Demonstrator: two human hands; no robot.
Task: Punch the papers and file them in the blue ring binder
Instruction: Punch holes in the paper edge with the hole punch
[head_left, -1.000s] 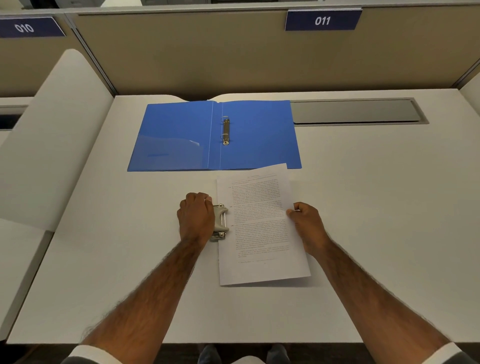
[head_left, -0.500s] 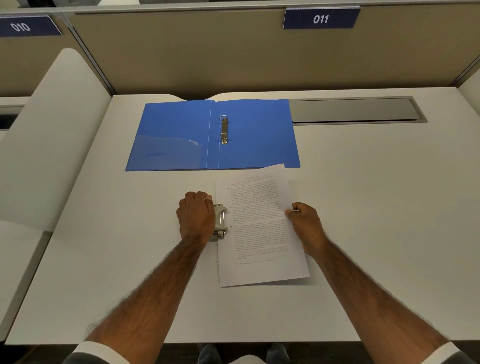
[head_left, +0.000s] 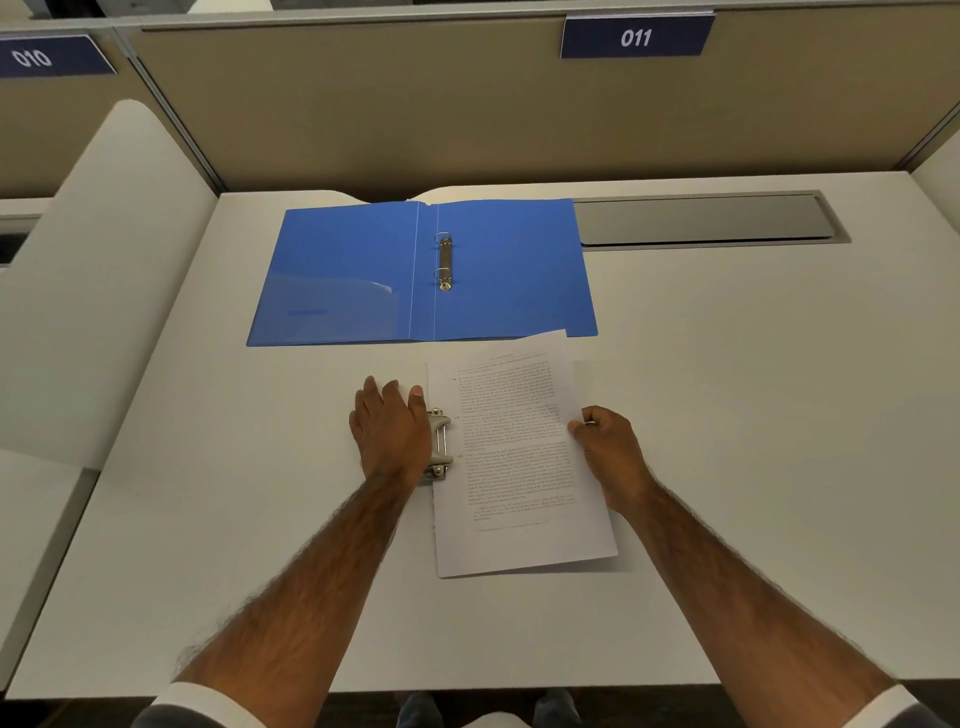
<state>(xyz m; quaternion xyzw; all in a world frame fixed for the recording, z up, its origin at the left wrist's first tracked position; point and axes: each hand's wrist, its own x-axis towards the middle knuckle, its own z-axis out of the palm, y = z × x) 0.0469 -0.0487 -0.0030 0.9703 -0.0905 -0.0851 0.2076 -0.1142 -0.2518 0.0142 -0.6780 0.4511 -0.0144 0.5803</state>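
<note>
A blue ring binder (head_left: 498, 270) lies open and flat at the back of the desk, its two metal rings (head_left: 443, 261) in the middle. In front of it lie printed papers (head_left: 519, 457), their left edge inside a grey hole punch (head_left: 439, 444). My left hand (head_left: 389, 431) lies on top of the punch with fingers stretched out flat. My right hand (head_left: 610, 449) pinches the right edge of the papers.
The white desk (head_left: 753, 415) has a grey cable-tray lid (head_left: 701, 221) at the back right. A beige partition with the sign 011 (head_left: 636, 36) stands behind. A white side divider (head_left: 104, 280) rises on the left.
My left hand's fingers have straightened from a curled fist on the punch to lying flat. The papers and my right hand have stayed in place.
</note>
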